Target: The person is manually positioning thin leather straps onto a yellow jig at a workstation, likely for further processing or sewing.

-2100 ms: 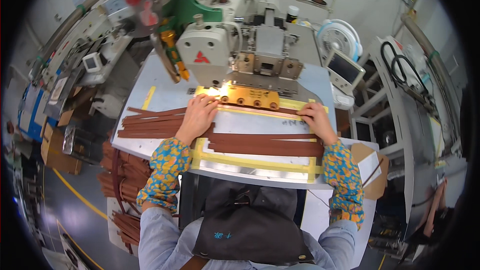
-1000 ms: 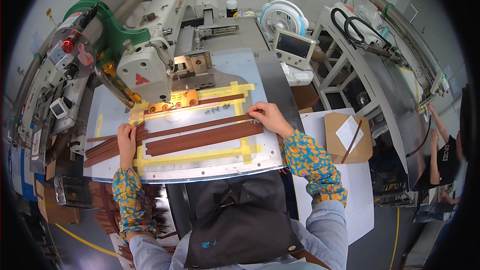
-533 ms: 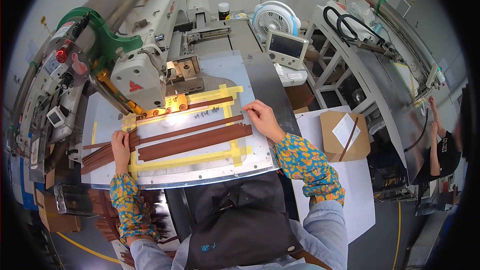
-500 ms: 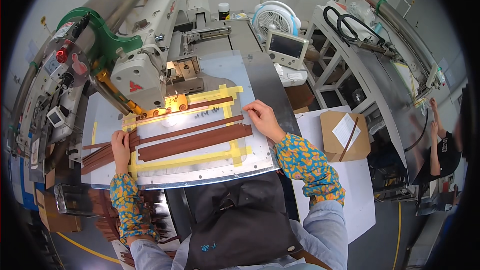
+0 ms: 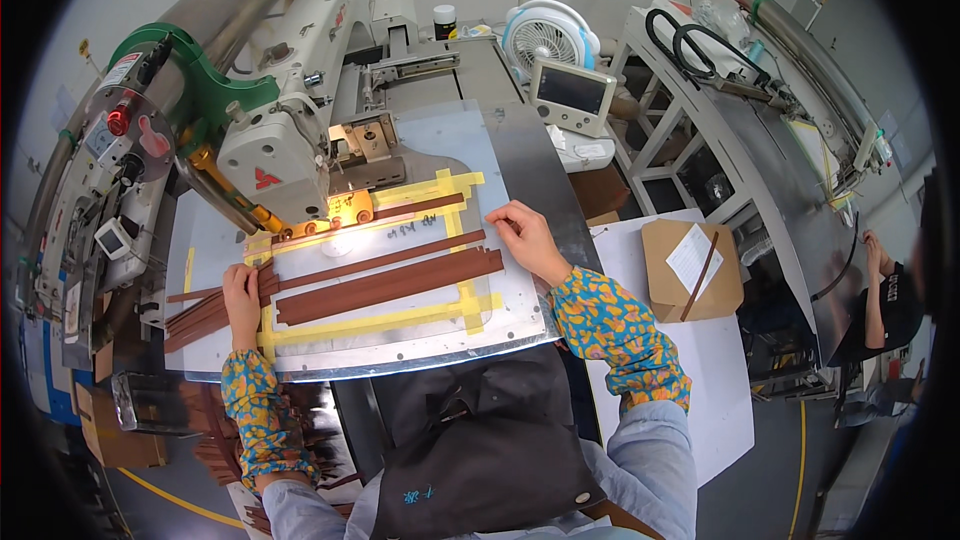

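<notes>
A narrow brown strip (image 5: 385,258) lies slantwise between my hands on the pale work plate (image 5: 520,315). My left hand (image 5: 241,302) is closed at its left end, beside a fanned bundle of brown strips (image 5: 195,325). My right hand (image 5: 528,240) is pinched at the strip's right end; the fingers partly hide the grip. Nearer me, several brown strips (image 5: 390,287) lie side by side within a yellow tape frame (image 5: 375,322). Another brown strip (image 5: 425,208) runs along the far tape, its left part by the sewing machine head (image 5: 275,155).
A lit orange clamp (image 5: 350,208) sits under the machine head. To the right are a control screen (image 5: 572,90), a white fan (image 5: 545,40) and a cardboard piece (image 5: 695,270) bearing paper and a brown strip. A co-worker's hands (image 5: 876,255) show at the far right.
My hands and the strip keep their places on the plate. At the far right, the co-worker's hands have moved lower and closer together.
</notes>
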`<act>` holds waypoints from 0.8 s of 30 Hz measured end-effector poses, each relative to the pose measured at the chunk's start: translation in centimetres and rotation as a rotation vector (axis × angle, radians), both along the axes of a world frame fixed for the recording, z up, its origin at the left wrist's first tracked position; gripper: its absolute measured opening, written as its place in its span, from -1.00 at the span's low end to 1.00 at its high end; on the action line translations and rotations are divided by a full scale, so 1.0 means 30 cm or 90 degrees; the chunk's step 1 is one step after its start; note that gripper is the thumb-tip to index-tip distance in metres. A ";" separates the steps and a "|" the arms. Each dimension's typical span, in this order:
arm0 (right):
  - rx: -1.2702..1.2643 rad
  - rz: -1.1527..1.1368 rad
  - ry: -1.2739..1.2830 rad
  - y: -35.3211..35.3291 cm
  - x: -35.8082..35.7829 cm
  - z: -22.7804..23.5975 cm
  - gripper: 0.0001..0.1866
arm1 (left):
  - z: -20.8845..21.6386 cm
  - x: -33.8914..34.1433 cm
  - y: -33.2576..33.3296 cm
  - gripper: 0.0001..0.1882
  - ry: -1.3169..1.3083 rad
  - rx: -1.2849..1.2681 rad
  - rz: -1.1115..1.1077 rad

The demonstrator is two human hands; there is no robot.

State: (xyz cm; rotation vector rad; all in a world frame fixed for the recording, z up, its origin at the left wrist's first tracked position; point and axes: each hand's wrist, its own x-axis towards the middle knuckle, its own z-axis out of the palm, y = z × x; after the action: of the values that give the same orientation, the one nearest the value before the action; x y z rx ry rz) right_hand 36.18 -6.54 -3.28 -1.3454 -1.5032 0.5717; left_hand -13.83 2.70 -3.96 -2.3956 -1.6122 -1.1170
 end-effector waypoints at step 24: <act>-0.116 0.006 -0.014 -0.069 0.094 0.068 -0.86 | 0.152 0.148 -0.029 -0.93 0.234 0.003 -0.097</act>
State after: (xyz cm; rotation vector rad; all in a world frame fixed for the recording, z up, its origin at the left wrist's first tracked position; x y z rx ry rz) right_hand 38.99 -8.62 -1.25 -1.4875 -1.5045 0.7163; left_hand -9.38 1.83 0.60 -2.5639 -1.3268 -0.6401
